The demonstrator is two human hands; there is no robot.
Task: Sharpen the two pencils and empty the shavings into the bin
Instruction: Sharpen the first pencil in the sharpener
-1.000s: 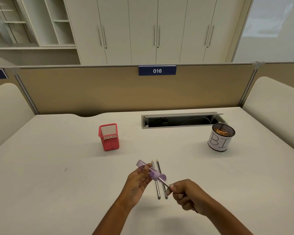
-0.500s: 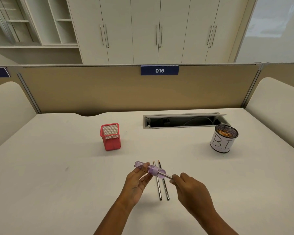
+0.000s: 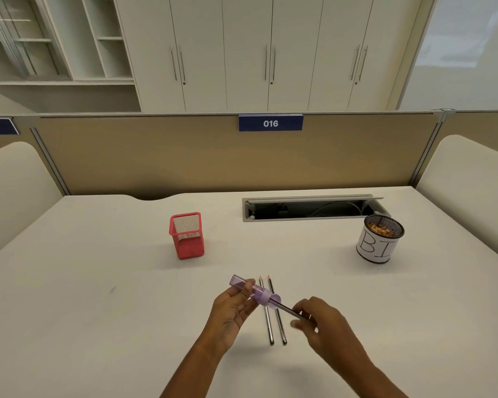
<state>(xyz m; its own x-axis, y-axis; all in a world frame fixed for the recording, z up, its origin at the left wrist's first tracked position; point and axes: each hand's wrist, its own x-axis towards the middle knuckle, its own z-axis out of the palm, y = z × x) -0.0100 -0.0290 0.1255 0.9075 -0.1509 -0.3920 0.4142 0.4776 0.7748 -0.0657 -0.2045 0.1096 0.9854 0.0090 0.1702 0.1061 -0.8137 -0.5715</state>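
Mid-sharpening, it seems: left grip (image 3: 230, 308) holds the sharpener (image 3: 253, 291), right grip (image 3: 325, 323) pinches the pencil (image 3: 288, 309) in it; emptying into the bin (image 3: 377, 248) is not yet done.

Purple tube sharpener (image 3: 253, 291): translucent, held tilted in the left hand (image 3: 233, 308). Dark pencil (image 3: 288, 309): inserted in its cap end and pinched by the right hand (image 3: 322, 320). Second pencil (image 3: 268, 326) and third pencil (image 3: 281, 326): parallel on the desk (image 3: 98, 311) beneath, tips pointing away. Mesh bin (image 3: 377, 245): paper-labelled, upright at far right, containing shavings (image 3: 381, 228).
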